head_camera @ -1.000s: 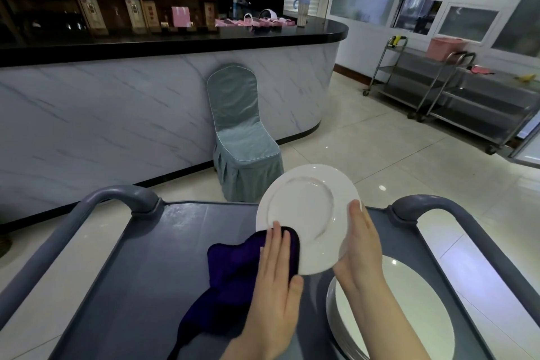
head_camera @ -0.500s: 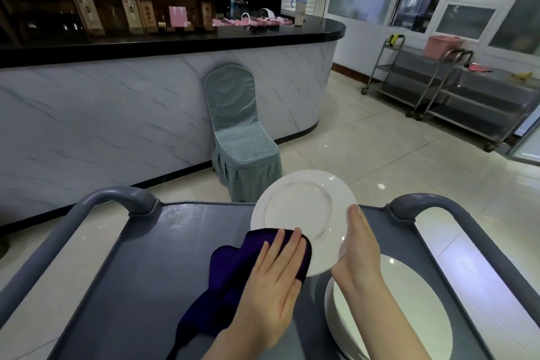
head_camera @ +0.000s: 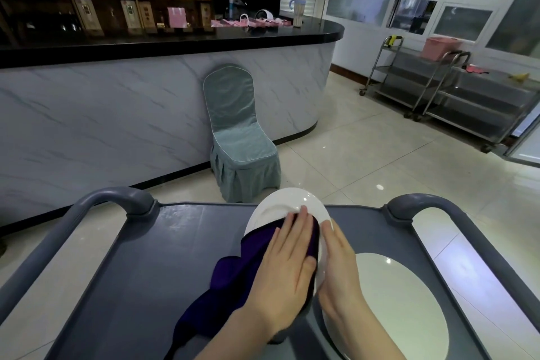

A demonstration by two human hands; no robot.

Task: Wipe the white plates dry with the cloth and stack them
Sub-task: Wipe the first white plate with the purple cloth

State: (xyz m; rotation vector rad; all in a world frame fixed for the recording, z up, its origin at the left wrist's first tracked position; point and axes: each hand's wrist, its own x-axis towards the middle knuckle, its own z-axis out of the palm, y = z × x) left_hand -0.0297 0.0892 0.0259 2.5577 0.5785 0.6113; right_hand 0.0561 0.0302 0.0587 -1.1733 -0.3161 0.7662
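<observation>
I hold a white plate (head_camera: 280,205) tilted above the grey cart top. My left hand (head_camera: 289,272) lies flat, fingers straight, pressing a dark purple cloth (head_camera: 233,280) onto the plate's face; the cloth's loose end trails down to the left onto the cart. My right hand (head_camera: 342,269) grips the plate's right rim, thumb on the front, with its fingers hidden behind the plate. Under my right forearm, a stack of white plates (head_camera: 403,307) rests on the cart at the lower right.
The grey cart tray (head_camera: 146,272) has raised handles at the far left (head_camera: 117,196) and far right (head_camera: 432,204). Beyond it stand a covered chair (head_camera: 239,143), a marble-fronted counter (head_camera: 117,114) and steel trolleys (head_camera: 455,90) on a tiled floor.
My left hand slid the cloth up from the plate's lower edge to cover most of its face. The plate tipped flatter and turned more edge-on to me, and my right hand followed it.
</observation>
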